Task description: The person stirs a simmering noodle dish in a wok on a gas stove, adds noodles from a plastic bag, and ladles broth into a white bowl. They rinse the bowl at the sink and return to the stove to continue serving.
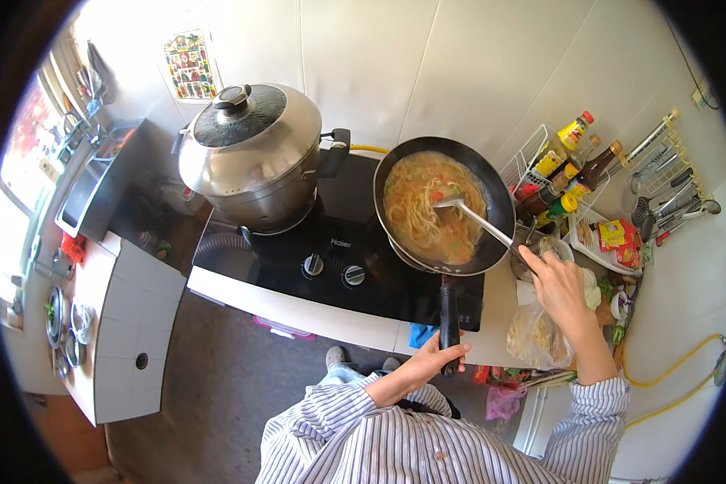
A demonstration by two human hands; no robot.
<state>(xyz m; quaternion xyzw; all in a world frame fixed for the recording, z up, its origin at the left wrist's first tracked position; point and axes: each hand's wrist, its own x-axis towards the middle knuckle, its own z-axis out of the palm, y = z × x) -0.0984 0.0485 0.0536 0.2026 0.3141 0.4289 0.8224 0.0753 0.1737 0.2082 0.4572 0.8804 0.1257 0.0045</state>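
Observation:
My left hand point(426, 362) grips the black handle point(449, 320) of a dark wok point(497, 181) on the right burner of a black Haier gas stove point(278, 266). Noodles in an orange-brown broth point(429, 209), with red and green bits, fill the wok. In my right hand point(559, 293) is the dark handle of a metal wok spatula point(481, 221), slanting down to the left. Its blade rests among the noodles near the wok's middle, partly sunk in the broth.
A large lidded steel pot point(248, 163) occupies the left burner. Sauce bottles point(565, 157) stand in a white wire rack on the right. Below them lies a clear plastic bag point(535, 339) of noodles. Utensils point(671, 199) hang from the right wall. A metal sink point(91, 187) is at far left.

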